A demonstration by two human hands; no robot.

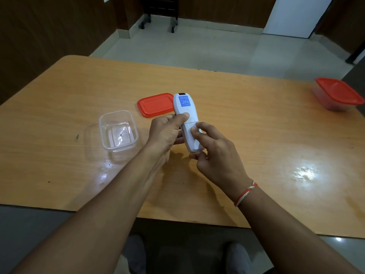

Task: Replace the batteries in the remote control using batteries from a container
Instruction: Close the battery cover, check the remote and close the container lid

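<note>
A white remote control (185, 113) is held back side up above the middle of the table, a blue label near its far end. My left hand (167, 131) grips its middle from the left, thumb across the back. My right hand (213, 151) holds the near end, with fingertips on the battery cover (192, 135). A clear plastic container (118, 131) stands open to the left; I see no batteries in it. Its red lid (156, 104) lies flat just behind the remote.
A second container with a red lid (337, 93) sits closed at the table's far right edge. The wooden table (256, 125) reaches the near edge in front of my knees. Beyond it are a tiled floor and chair legs (158, 18).
</note>
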